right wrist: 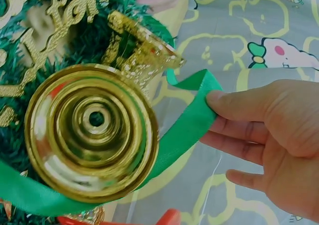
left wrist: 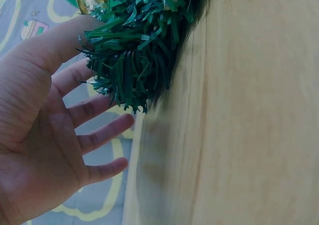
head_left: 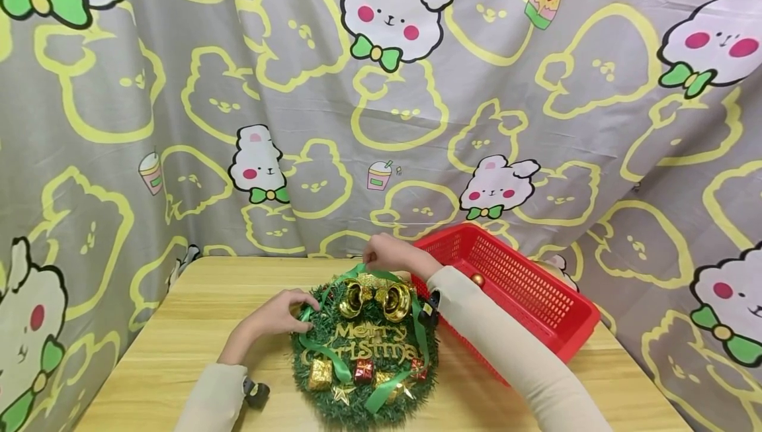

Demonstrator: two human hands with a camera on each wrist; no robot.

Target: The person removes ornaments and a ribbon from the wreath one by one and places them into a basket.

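Observation:
A green tinsel Christmas wreath [head_left: 351,409] lies on the table, with gold bells [head_left: 396,302], gold "Merry Christmas" lettering [head_left: 372,351] and small gift boxes [head_left: 364,370] on it. Green ribbon [right wrist: 182,127] trails over the wreath. At the wreath's top edge my right hand [head_left: 387,252] pinches the ribbon between thumb and fingers, seen closely in the right wrist view. My left hand [head_left: 282,314] is at the wreath's upper left edge. In the left wrist view its fingers [left wrist: 102,137] are spread, with thumb and forefinger against the tinsel.
A red plastic basket [head_left: 524,286] stands right of the wreath, partly behind my right forearm. Inside it is a small gold ball [head_left: 477,279]. The wooden table [head_left: 238,280] ends at a patterned curtain [head_left: 321,114] behind.

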